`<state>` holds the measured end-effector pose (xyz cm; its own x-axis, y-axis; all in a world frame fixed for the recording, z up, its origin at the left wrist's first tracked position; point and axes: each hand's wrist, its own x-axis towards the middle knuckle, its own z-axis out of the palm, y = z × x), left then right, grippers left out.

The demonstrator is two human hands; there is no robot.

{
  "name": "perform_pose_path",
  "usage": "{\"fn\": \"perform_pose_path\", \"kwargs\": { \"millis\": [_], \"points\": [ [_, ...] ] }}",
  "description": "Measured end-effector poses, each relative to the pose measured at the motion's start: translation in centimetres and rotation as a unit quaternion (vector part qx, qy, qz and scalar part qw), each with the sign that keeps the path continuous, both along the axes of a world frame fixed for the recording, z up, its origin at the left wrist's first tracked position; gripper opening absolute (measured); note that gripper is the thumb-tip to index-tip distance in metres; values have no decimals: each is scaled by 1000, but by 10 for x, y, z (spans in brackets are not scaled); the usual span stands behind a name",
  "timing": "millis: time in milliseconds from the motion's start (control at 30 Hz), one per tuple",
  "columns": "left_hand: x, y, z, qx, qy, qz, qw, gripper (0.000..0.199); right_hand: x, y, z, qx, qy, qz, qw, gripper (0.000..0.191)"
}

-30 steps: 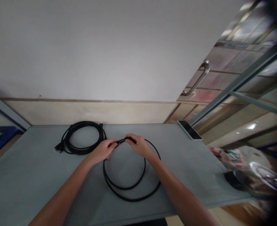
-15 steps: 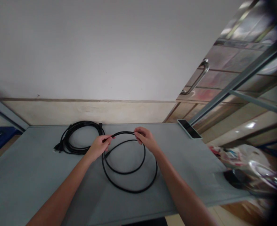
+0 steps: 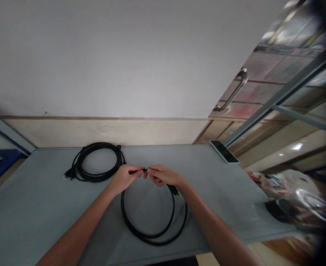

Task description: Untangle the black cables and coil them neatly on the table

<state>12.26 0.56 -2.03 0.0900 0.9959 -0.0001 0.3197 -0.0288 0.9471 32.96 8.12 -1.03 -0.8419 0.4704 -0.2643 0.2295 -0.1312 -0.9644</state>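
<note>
My left hand (image 3: 126, 177) and my right hand (image 3: 162, 175) are close together above the table, each pinching a black cable (image 3: 154, 242). A short stretch of it shows between their fingertips. Below them the rest of this cable hangs and lies in large loose loops on the grey tabletop. A plug end (image 3: 175, 191) with a metal tip sticks out beneath my right wrist. Left of my hands rests a second black cable (image 3: 92, 177), wound in a thick coil with its plug ends at the left. My fingers partly hide the gripped stretch.
The grey table (image 3: 41, 207) meets a white wall (image 3: 124, 66) at its back edge. A phone-like device with a pale green rim (image 3: 224, 152) lies at the back right corner. Right of the table are a metal frame bar (image 3: 262, 105), a door handle (image 3: 233, 90) and blurred bags (image 3: 296, 184).
My hands have come closer together and a little lower. The loops have shifted toward the table's front edge, and a plug end now shows under my right wrist.
</note>
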Motion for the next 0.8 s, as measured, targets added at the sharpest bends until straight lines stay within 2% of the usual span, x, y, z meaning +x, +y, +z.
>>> {"fn": "perform_pose_path", "kwargs": {
  "millis": [133, 233, 333, 467, 533, 600, 800],
  "points": [
    [1, 2, -1, -71, -174, 55, 981, 54, 0, 11, -9, 36, 50, -123, 991, 41],
    [-2, 4, 4, -84, -282, 79, 953, 53, 9, 25, -8, 39, 113, -218, 969, 41],
    [-1, 5, 6, -91, -328, 87, 936, 41, 18, 34, -2, 24, 187, -324, 927, 41],
    [3, 4, 2, -90, -346, 49, 933, 34, 22, 38, 2, 17, 265, -437, 859, 38],
    [5, 3, 0, -96, -340, 39, 935, 37, 18, 36, 1, 17, 283, -460, 841, 38],
    [5, 3, -2, -98, -341, 51, 933, 39, 14, 33, -2, 13, 289, -466, 836, 37],
    [-6, 8, -2, -76, -384, 131, 911, 37, 9, 29, -2, -15, 264, -427, 865, 32]
  ]
}}
